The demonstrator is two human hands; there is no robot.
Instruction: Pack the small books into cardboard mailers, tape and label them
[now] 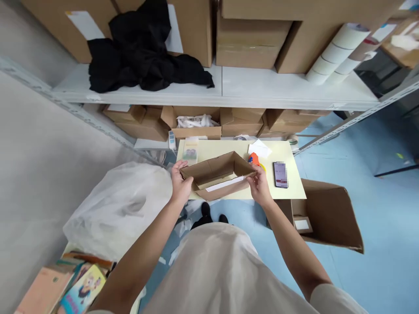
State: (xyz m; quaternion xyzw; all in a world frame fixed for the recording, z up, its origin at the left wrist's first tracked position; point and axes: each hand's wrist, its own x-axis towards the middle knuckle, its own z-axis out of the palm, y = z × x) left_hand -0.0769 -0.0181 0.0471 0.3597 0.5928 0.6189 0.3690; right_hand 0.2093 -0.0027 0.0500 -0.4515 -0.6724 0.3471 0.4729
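Between my hands is a brown cardboard box (212,168), its walls raised and a white label on the near side. The pale table surface shows through its middle. My left hand (180,181) grips the left corner, thumb on the near side and fingers behind. At the right corner my right hand (259,184) is closed on the cardboard. The box is held above a cream table (235,146). Just behind my right hand lies an orange tape dispenser (253,159), partly hidden. A phone (280,174) lies right of it, and white papers (259,148) are behind it.
A small booklet (190,150) lies at the table's back left. Shelves (248,89) with cardboard boxes and a black cloth (140,52) rise beyond. A large open carton (330,209) stands right, a white plastic bag (121,209) left, and books (81,288) lower left.
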